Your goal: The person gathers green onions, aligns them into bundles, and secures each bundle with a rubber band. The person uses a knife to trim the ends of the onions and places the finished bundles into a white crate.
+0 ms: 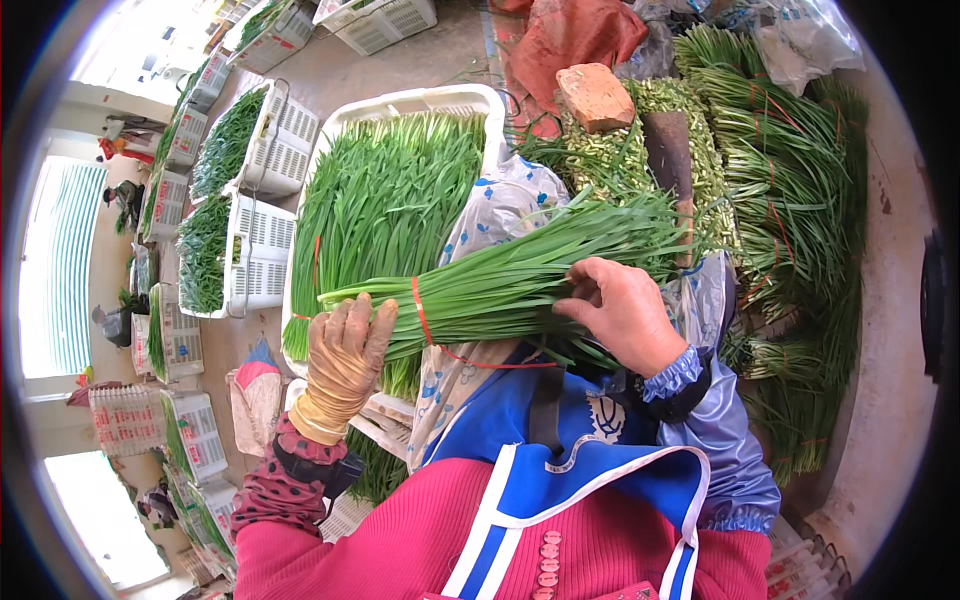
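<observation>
A bunch of green garlic chives (487, 289) lies across my lap, bound near its pale end by a red tie (421, 311) whose loose end trails to the right. My left hand (349, 360), in a yellowish rubber glove, rests on the pale end with its fingers around the edge. My bare right hand (626, 311) is at the leafy part, thumb and fingertips bent against the leaves; whether it pinches any is unclear. Beyond the bunch stands a white plastic crate (491, 112) filled with upright chives (390, 187).
A brick (596, 97) and a rusty flat blade (667, 150) lie on cut stems at the upper right. Tied chive bundles (780, 187) are piled along the right wall. More filled white crates (262, 255) stand at left. Several people (124, 202) are farther off.
</observation>
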